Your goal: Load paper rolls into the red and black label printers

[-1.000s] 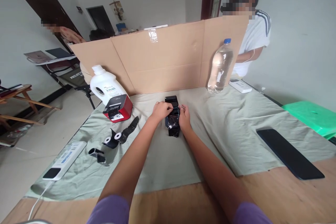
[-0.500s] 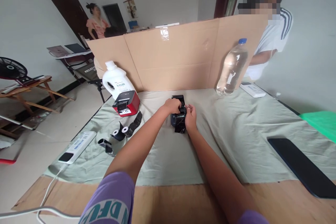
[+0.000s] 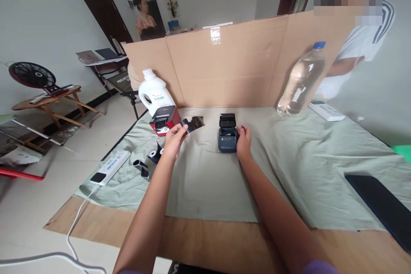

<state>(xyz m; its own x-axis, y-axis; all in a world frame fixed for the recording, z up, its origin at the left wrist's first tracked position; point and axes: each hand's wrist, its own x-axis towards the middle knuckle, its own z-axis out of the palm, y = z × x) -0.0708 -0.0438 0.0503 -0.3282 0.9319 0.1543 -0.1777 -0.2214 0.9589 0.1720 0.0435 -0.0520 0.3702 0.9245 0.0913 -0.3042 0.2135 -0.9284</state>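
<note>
My left hand (image 3: 175, 139) pinches a black label roll (image 3: 190, 126) above the cloth, its loose strip trailing to the right. A dark blue label printer (image 3: 227, 142) stands in the middle with its black lid raised and its roll bay exposed. At the printer's right side, my right hand (image 3: 244, 142) grips the edge with bent fingers. Several more black rolls, including one upright roll (image 3: 153, 154) and another (image 3: 141, 167) on its side, lie left of my left forearm. Beyond that hand is a red and black printer (image 3: 165, 120) with a black strip at its front.
A white detergent jug (image 3: 157, 94) and a large water bottle (image 3: 302, 81) stand before a cardboard screen (image 3: 224, 68). A power strip (image 3: 111, 168) lies left, a black phone (image 3: 379, 205) right, and a white device (image 3: 326, 111) behind. People stand beyond the screen.
My left hand has drawn the black roll out of the blue printer and carried it left. The printer's bay now shows. My right hand stays beside the printer, and the camera view has shifted.
</note>
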